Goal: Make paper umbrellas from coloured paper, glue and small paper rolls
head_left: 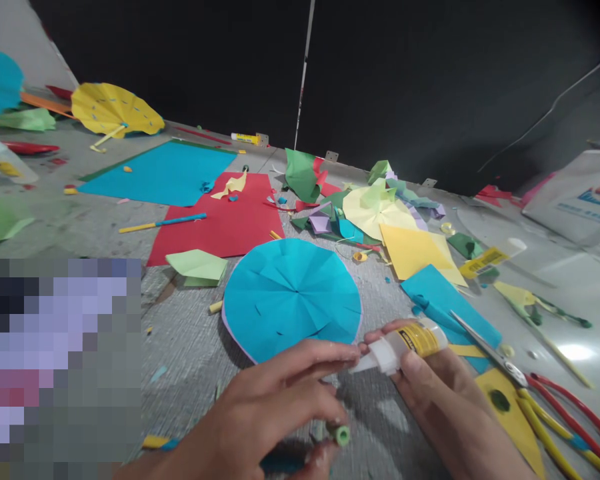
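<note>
My right hand (447,393) is wrapped round a small glue bottle (420,338) with a yellow label, its white nozzle tilted toward the left. Between the thumb and a finger of my left hand (275,400) is a small rolled green paper tube (342,435), seen end-on. The left forefinger reaches out to the nozzle; whether it touches cannot be made out. Just beyond both hands lies a round pleated blue paper disc (295,293) with a lilac edge showing beneath. A short tan paper stick (215,307) pokes out at its left side.
Scissors (510,370) with red handles lie at right beside blue paper (450,307). Red paper (215,223), a blue sheet (163,171) and several scraps spread behind the disc. A yellow paper fan (115,110) stands back left, a white bag (577,193) at right. A pixelated patch hides the lower left.
</note>
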Motion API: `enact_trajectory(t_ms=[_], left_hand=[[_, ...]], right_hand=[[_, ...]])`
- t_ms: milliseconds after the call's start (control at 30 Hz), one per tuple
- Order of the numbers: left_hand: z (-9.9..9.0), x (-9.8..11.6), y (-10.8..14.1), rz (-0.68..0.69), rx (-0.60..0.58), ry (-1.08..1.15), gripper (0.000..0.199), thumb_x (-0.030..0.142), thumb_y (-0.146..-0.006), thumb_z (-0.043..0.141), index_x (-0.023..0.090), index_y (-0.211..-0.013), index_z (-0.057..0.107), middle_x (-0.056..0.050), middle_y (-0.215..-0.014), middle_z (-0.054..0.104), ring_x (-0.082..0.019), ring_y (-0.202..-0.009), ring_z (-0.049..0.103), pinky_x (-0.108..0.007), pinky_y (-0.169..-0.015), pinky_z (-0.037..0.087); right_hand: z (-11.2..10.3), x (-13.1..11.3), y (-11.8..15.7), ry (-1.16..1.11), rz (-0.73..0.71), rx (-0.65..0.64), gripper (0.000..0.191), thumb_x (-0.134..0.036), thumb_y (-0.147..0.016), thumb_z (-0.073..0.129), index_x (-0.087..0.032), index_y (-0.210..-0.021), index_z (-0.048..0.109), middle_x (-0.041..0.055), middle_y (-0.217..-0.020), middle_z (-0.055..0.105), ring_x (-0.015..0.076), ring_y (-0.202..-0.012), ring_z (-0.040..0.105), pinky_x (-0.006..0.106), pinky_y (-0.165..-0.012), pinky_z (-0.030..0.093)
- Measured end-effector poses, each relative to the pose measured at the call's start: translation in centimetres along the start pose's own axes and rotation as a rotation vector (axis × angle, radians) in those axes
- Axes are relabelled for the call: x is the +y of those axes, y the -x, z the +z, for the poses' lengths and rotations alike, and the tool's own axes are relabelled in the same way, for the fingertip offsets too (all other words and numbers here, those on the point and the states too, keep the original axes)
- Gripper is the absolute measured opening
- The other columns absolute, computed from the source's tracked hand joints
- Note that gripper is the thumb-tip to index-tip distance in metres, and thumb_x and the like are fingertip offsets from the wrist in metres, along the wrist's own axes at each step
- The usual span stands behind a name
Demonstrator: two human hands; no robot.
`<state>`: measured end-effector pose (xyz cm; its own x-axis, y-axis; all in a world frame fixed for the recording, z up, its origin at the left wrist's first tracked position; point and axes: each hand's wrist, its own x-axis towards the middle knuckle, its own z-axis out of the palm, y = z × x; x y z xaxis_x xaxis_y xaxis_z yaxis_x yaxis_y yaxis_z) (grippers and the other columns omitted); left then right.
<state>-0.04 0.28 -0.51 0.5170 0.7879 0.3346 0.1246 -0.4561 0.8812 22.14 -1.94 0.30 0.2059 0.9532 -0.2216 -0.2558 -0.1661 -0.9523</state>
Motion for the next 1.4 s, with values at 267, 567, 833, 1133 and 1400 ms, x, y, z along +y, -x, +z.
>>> enact_trajectory(t_ms=[267,567,833,1133,1400], left_hand=[[0.0,0.2,-0.3,-0.006,0.027,-0.043,0.036,-0.003,-0.072,0.059,0.027,-0.09,0.067,0.006,-0.131,0.069,-0.013,-0.114,0.07,-0.016,-0.095,0.056],[0.2,-0.2,0.0,-0.046,-0.022,0.0,0.039,-0.003,-0.074,0.061,0.027,-0.097,0.071,0.002,-0.139,0.067,-0.017,-0.125,0.067,-0.023,-0.107,0.054],[0.2,0.2,-0.2,-0.008,0.074,-0.041,0.035,-0.003,-0.074,0.058,0.026,-0.091,0.066,0.003,-0.131,0.069,-0.017,-0.115,0.071,-0.02,-0.092,0.06],[0.4,0.3,0.0,-0.008,0.097,-0.044,0.033,-0.001,-0.077,0.058,0.028,-0.093,0.065,0.007,-0.122,0.068,-0.011,-0.102,0.071,-0.016,-0.086,0.057],[-0.3,-0.3,-0.7,-0.084,-0.045,-0.024,0.026,-0.001,-0.077,0.069,0.023,-0.087,0.067,0.006,-0.098,0.068,-0.008,-0.081,0.069,-0.016,-0.075,0.053]], right_hand=[[-0.2,0.3,-0.2,-0.031,0.014,0.017,0.035,-0.043,-0.069,0.095,-0.022,-0.067,0.067,-0.0003,-0.069,0.069,0.0124,-0.061,0.062,0.021,-0.056,0.052],[0.9,-0.7,0.8,0.092,0.017,0.05,0.035,-0.05,-0.067,0.094,-0.025,-0.072,0.07,-0.0026,-0.051,0.058,0.0214,-0.063,0.065,0.037,-0.073,0.062],[0.7,-0.4,0.5,0.092,-0.017,0.013,0.031,-0.049,-0.073,0.091,-0.024,-0.068,0.072,0.0005,-0.064,0.069,0.0173,-0.057,0.061,0.041,-0.08,0.062],[-0.1,0.3,0.2,0.13,-0.029,0.006,0.034,-0.055,-0.075,0.087,-0.023,-0.078,0.076,0.0036,-0.073,0.074,0.0193,-0.067,0.067,0.036,-0.076,0.062],[-0.9,-0.2,1.2,0.292,-0.312,-0.157,0.03,-0.057,-0.082,0.082,-0.032,-0.096,0.078,0.0053,-0.09,0.076,0.0233,-0.087,0.072,0.031,-0.078,0.062]])
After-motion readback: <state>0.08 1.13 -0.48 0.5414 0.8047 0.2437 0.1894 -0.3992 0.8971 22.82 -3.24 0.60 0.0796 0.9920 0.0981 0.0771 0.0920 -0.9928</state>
